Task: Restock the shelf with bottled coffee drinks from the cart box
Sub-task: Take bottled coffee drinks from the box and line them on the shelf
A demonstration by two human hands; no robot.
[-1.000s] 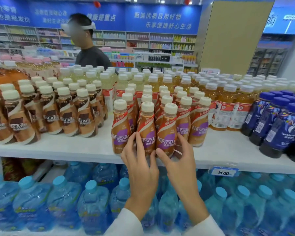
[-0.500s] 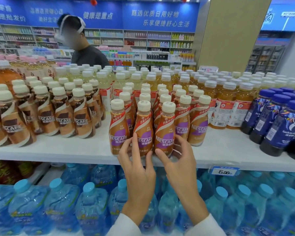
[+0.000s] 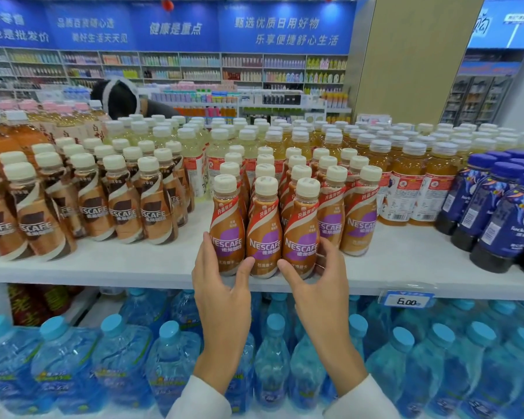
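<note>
Three purple-label Nescafé coffee bottles stand in a front row on the white shelf, with more rows of them behind. My left hand holds the base of the left front bottle, fingers on its left side and thumb on its right. My right hand wraps the base of the right front bottle the same way. The middle bottle stands between my two thumbs. The cart box is out of view.
Brown-label Nescafé bottles fill the shelf to the left. Amber tea bottles and dark blue bottles stand to the right. Blue water bottles pack the shelf below, under a price tag. A person bends down behind the shelf.
My hands have gone from touching the front bottles with straight fingers to wrapping thumb and fingers round the two outer ones. The person behind has bent lower.
</note>
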